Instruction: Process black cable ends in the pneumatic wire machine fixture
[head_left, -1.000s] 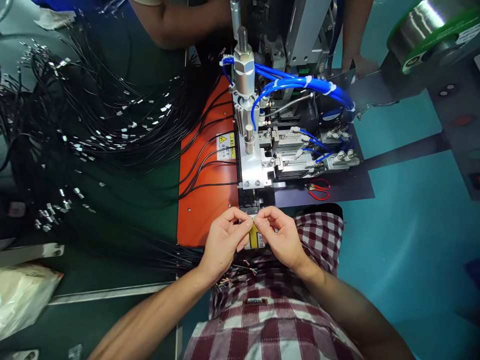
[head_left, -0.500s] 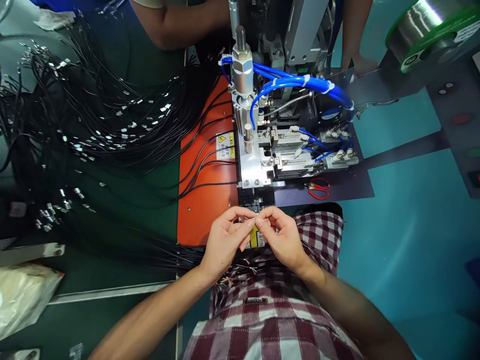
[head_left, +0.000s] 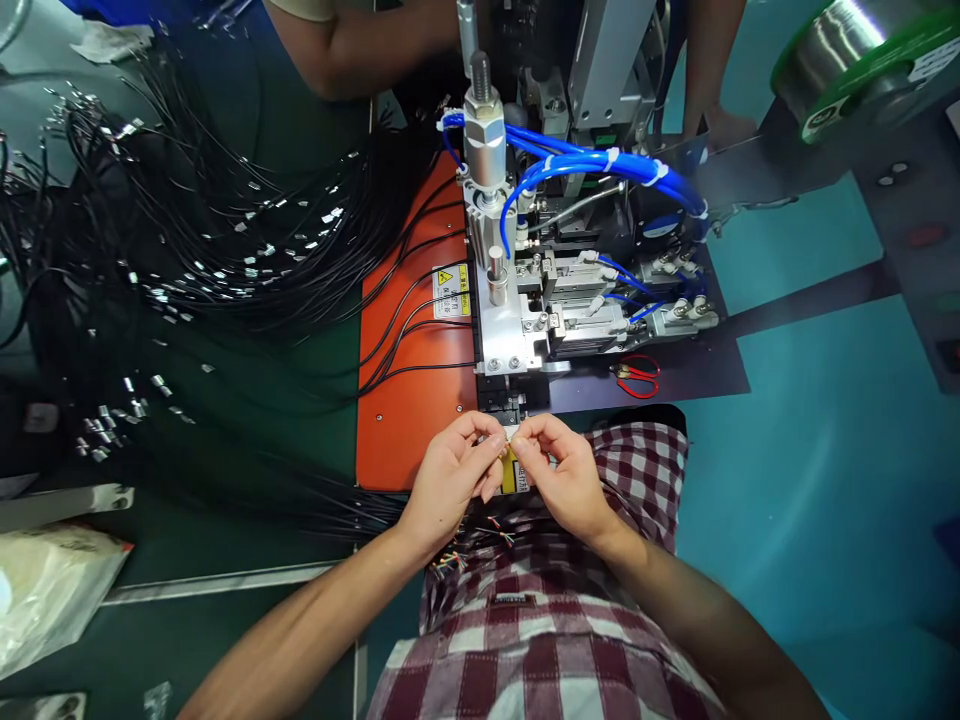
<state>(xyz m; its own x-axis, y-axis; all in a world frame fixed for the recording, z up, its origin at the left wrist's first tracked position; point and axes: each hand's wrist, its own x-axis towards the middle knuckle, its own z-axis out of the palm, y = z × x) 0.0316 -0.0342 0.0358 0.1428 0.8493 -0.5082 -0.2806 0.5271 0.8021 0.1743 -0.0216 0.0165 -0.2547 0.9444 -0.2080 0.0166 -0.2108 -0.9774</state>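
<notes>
My left hand and my right hand meet in front of the machine's near end, thumbs and forefingers pinched close together. Between the fingertips shows a tiny light and orange bit of thin wires, mostly hidden by the fingers. Below my left wrist, black cables run in from the left, and their stripped ends fan out into coloured wires over my lap. A yellow and white label lies behind the hands on the machine's near edge.
Ahead stands a machine with a metal cylinder and blue air hoses. Black cables cross its orange plate. Red-handled snips lie at right. A solder wire spool is upper right. Another person's arm reaches in behind.
My fingertips have drawn slightly apart, and a small orange strand shows between them. My left fingertips have shifted a little to the left. The machine and cables stay the same.
</notes>
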